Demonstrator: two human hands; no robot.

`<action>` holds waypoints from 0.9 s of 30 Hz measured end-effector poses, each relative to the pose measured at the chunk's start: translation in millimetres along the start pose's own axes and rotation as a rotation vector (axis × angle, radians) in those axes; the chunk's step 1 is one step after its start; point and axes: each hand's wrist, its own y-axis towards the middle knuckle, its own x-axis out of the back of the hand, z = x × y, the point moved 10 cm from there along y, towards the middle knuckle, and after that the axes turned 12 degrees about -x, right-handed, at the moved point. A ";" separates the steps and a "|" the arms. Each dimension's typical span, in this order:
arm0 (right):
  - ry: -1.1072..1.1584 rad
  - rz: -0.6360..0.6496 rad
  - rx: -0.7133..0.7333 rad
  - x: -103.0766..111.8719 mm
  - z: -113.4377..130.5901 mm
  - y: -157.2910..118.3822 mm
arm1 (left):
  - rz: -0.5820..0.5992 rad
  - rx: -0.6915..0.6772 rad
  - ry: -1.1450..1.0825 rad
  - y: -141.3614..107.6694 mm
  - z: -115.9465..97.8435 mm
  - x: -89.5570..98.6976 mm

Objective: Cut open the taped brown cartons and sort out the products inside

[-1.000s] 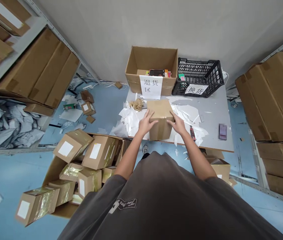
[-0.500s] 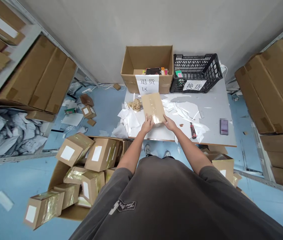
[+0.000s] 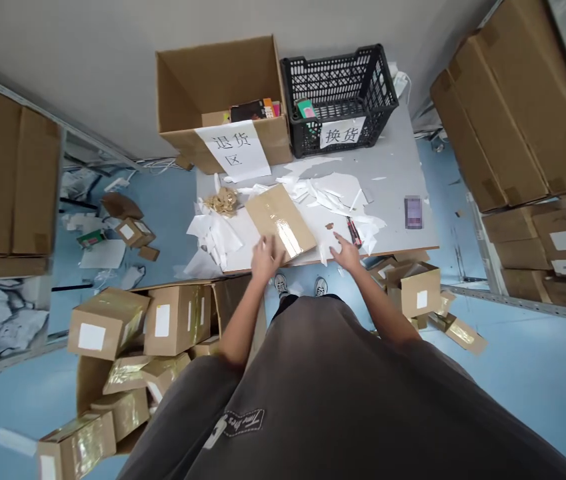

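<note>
On the worktop (image 3: pixel 395 170), a taped carton (image 3: pixel 283 220) lies near the front edge among torn white paper (image 3: pixel 220 233), a crumpled brown wad (image 3: pixel 223 201) and a red-and-black tool (image 3: pixel 354 232), with an open cardboard box (image 3: pixel 183 143) and a black crate (image 3: pixel 307 138) behind. The right hand (image 3: pixel 347 255) is spread and free beside the tool, apart from the left hand (image 3: pixel 266 260), which lies at the carton's near-left edge, its grip blurred and impossible to tell. The cardboard box partly hides its contents (image 3: pixel 250 112); a purple object (image 3: pixel 413 212) at right is pixelated

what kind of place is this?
Probably a returns-handling room: open carton with a Chinese "returns area" sign, black crate signed "exchange", taped boxes piled beside the table.
</note>
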 end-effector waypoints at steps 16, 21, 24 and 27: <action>-0.157 0.073 -0.484 -29.3 -143.2 137.4 | 0.377 -0.064 0.220 113.0 50.5 35.4; 0.136 0.072 -0.473 -11.4 -128.1 122.8 | 0.424 -0.078 0.239 111.9 48.2 27.5; 0.564 0.160 -0.369 -1.8 -84.3 101.0 | 0.418 -0.096 0.245 109.3 40.4 24.2; 0.802 0.267 -0.221 4.7 -11.4 87.2 | 0.387 -0.135 0.231 104.4 27.9 22.6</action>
